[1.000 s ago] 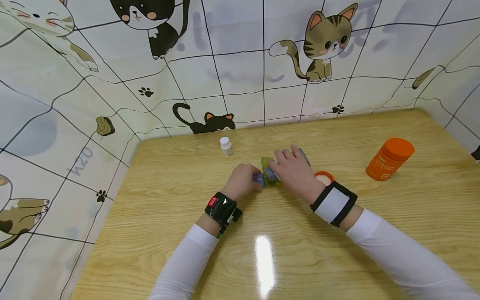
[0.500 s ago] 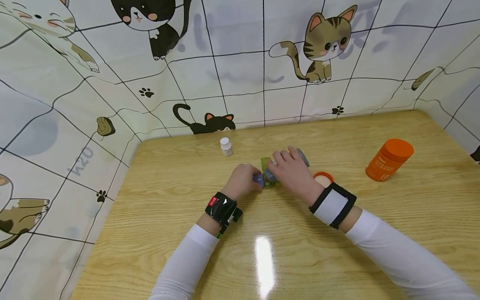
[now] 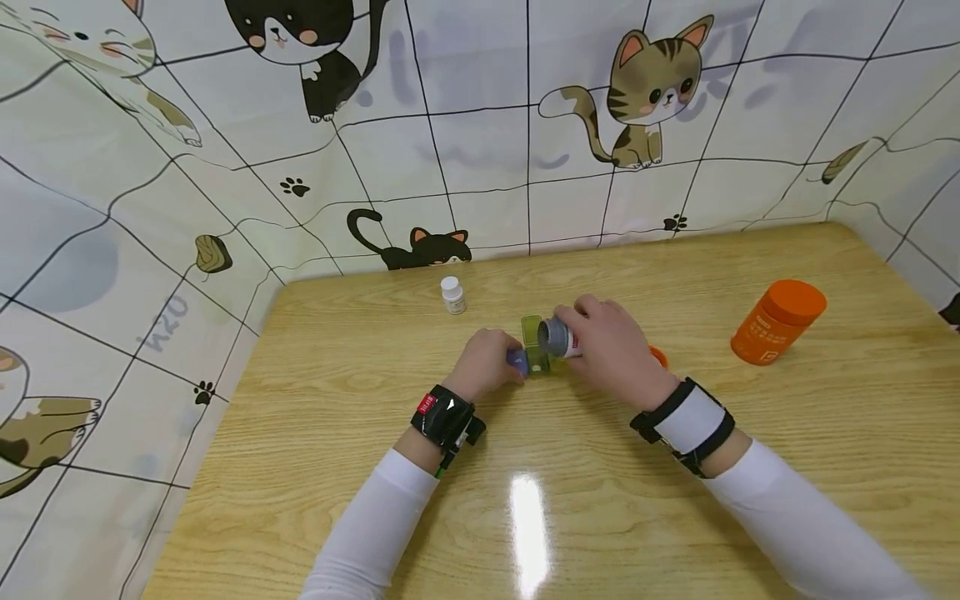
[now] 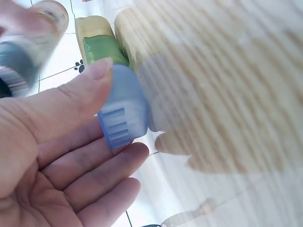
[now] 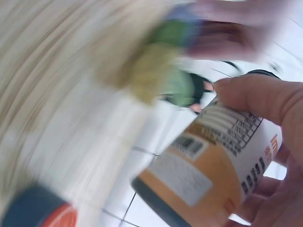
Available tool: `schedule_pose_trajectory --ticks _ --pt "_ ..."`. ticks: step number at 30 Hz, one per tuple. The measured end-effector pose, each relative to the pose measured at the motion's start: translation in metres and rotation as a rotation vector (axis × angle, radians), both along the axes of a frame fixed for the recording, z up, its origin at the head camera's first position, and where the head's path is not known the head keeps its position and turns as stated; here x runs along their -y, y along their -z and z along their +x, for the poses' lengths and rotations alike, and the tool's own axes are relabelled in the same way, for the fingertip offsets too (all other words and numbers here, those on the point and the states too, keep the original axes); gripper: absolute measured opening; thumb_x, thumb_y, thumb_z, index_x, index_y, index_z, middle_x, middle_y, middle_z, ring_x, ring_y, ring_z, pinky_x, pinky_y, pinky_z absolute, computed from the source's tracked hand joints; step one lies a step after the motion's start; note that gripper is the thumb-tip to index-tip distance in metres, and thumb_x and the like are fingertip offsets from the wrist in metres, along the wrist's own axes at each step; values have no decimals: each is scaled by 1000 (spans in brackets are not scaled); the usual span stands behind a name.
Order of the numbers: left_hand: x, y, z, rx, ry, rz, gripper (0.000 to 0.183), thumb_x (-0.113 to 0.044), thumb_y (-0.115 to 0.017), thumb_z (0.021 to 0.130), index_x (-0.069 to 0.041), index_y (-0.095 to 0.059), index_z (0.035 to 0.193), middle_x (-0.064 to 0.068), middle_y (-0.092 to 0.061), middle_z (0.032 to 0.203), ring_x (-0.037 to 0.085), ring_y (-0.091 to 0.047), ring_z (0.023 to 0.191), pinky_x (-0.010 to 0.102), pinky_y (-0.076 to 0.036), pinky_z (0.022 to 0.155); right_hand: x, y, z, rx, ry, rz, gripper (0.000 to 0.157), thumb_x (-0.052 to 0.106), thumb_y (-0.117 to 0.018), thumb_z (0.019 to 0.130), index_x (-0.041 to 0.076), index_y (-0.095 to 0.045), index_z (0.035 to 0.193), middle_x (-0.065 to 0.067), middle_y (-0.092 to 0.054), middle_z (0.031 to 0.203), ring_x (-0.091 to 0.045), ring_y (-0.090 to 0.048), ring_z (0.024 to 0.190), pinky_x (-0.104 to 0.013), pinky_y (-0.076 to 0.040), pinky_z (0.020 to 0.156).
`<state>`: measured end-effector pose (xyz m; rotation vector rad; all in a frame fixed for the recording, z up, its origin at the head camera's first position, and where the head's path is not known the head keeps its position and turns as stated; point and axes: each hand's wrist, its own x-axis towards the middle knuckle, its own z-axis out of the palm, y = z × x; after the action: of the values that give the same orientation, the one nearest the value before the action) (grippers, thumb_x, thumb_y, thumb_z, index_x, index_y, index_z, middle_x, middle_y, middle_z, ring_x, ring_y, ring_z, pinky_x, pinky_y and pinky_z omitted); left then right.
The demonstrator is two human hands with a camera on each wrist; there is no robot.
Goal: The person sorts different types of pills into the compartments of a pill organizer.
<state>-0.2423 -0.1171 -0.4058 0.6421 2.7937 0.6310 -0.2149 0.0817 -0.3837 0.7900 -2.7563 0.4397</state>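
High head view, forward and down; close wrist views, coloured box (image 4: 122,90) common to both.

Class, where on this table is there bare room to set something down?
Free: left of the left hand; between the white sleeves; between the cap and orange jar. Crowded: around the colored box, with the bottle and right hand close.

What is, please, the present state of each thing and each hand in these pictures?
Pill box: on the table, green lid open.
Grey-necked bottle: uncapped, tilted, mouth toward the pill box.
Left hand: holding the pill box's blue end.
Right hand: gripping the grey-necked bottle.
Small white bottle: upright, capped.
Orange jar: standing, lid on.
Orange-rimmed piece: on the table, partly hidden.
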Motion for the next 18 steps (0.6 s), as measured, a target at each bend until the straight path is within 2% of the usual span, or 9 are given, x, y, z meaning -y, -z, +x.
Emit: schedule_pose_trajectory --ticks 3,5,8,12,15,18 --pt "-1 -1 0 2 -4 -13 40 -15 -80 70 -4 -67 106 5 -67 94 13 -55 83 25 -46 73 -9 -10 12 105 18 -257 58 16 -78 69 3 -53 120 -18 -55 110 -30 -52 95 -49 -44 81" --pt "-2 -2 1 4 -5 -22 40 -16 -80 70 -4 -67 106 6 -66 95 14 -55 84 26 -46 74 -13 -15 23 179 20 -420 59 16 -78 71 4 -52 122 -17 -55 114 -30 -51 101 -51 -44 82" --pt "-3 -3 2 12 -10 -28 41 -16 -80 71 -4 -66 107 6 -66 96 14 -55 85 26 -45 75 -15 -14 41 283 12 -572 64 17 -80 71 4 -50 125 -17 -56 118 -30 -50 106 -53 -44 87" --pt "-3 -4 2 18 -14 -26 41 -15 -80 70 -4 -66 107 5 -66 95 14 -54 84 25 -45 73 -9 0 64 396 -23 -651 64 15 -81 70 3 -50 124 -15 -58 112 -26 -55 101 -45 -49 83" --pt "-3 -3 2 14 -16 -22 41 -15 -80 70 -3 -66 106 5 -66 93 14 -54 82 25 -45 71 -1 11 73 413 -51 -666 61 14 -82 67 3 -52 120 -12 -60 107 -22 -57 96 -38 -50 80" --pt "-3 -3 2 6 -15 -30 41 -16 -80 70 -4 -66 107 5 -66 94 14 -54 82 25 -45 72 4 19 76 388 -71 -659 58 12 -83 65 4 -54 116 -8 -61 105 -19 -57 95 -36 -50 80"
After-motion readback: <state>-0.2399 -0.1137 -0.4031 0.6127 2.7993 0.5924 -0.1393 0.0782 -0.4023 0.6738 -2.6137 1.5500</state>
